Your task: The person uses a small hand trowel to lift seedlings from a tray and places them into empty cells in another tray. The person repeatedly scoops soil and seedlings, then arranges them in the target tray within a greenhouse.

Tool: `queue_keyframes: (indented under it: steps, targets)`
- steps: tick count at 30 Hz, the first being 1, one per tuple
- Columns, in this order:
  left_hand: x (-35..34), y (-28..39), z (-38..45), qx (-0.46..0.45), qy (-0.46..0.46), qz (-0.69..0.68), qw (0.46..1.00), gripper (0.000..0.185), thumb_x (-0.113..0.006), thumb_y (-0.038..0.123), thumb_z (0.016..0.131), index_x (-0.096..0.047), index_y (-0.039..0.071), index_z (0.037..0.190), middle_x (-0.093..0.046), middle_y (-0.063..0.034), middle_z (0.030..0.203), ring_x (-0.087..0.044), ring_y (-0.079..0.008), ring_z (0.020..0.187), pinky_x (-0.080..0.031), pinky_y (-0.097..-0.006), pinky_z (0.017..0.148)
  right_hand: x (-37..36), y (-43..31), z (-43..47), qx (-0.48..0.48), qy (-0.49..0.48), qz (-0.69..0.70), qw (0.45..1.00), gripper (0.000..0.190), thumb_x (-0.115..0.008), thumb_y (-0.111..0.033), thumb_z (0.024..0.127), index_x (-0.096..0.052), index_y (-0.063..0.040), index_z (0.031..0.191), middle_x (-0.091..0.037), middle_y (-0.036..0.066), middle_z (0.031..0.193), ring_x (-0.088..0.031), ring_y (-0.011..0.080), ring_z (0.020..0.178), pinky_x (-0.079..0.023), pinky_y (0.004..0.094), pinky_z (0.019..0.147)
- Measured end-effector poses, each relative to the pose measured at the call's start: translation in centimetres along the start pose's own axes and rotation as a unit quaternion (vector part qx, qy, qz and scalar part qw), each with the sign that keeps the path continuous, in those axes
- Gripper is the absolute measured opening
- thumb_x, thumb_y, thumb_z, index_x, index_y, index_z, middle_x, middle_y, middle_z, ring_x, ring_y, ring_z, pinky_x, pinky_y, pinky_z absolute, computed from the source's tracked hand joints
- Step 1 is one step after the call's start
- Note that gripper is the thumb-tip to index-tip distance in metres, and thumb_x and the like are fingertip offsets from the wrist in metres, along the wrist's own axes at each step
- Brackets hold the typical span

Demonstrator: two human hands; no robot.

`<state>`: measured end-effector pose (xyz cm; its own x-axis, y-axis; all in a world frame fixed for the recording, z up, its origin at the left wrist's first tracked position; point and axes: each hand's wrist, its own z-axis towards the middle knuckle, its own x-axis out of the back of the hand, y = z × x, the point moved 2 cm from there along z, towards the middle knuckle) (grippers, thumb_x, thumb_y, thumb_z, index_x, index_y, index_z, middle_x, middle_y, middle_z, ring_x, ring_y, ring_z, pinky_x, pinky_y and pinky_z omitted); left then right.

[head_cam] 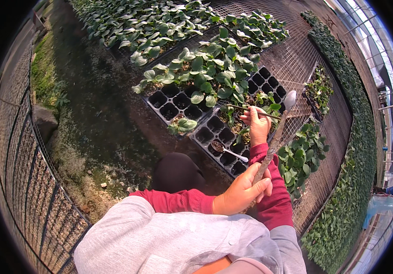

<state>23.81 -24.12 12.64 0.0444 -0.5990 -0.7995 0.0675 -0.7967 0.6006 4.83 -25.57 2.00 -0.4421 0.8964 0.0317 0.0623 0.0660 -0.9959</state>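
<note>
My left hand (239,191) grips a long stick (272,149) that looks wrapped in tape and ends in a pale spoon-shaped head (289,100). It slants up across my right forearm. Farther forward, my right hand (257,124) pinches a thin dark rod (239,107) over a black cell tray (201,137). Small leafy seedlings (246,132) grow in some cells under that hand; several nearer cells hold no plant. A metal spoon (234,154) with soil in its bowl lies across this tray. The right hand partly hides the seedlings behind it.
Beside it stands another cell tray (174,102) with a lone seedling (183,125) at its near corner. Dense seedling trays (155,24) fill the far side. Wire mesh (299,75) supports the trays. More seedlings (304,156) stand to the right; a rock (44,120) lies left.
</note>
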Motion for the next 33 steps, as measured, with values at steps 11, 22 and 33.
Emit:
queue_keyframes:
  steps: [11,22,33]
  targets:
    - [0.8,0.5,0.2,-0.015,0.026,-0.008,1.000,0.014,-0.041,0.015,0.089,-0.037,0.005,0.096,-0.052,-0.0065,0.078,-0.044,-0.0068,0.057,-0.036,-0.0182,0.053,-3.9,3.1,3.2,0.049,0.041,-0.122,0.990,0.016,-0.054,-0.014,0.083,-0.057,0.001,0.088,-0.060,0.009,0.069,-0.060,0.0159,0.054,-0.047,0.0228,0.047]
    - [1.2,0.5,0.1,-0.009,0.029,0.005,1.000,0.014,-0.042,0.015,0.089,-0.037,0.005,0.097,-0.052,-0.0063,0.078,-0.044,-0.0065,0.056,-0.035,-0.0179,0.052,-3.3,7.4,3.1,-0.080,0.066,0.135,0.985,0.017,-0.049,-0.018,0.086,-0.053,-0.001,0.089,-0.061,0.010,0.077,-0.063,0.0187,0.063,-0.047,0.0219,0.050]
    - [0.6,0.1,1.2,-0.008,0.062,0.037,0.997,0.011,-0.043,0.014,0.088,-0.039,0.006,0.094,-0.054,-0.0078,0.072,-0.044,-0.0072,0.052,-0.033,-0.0170,0.046,0.5,1.9,1.0,-0.076,0.036,0.210,0.974,0.018,-0.050,-0.019,0.086,-0.053,-0.001,0.089,-0.061,0.011,0.077,-0.062,0.0196,0.065,-0.051,0.0270,0.055]
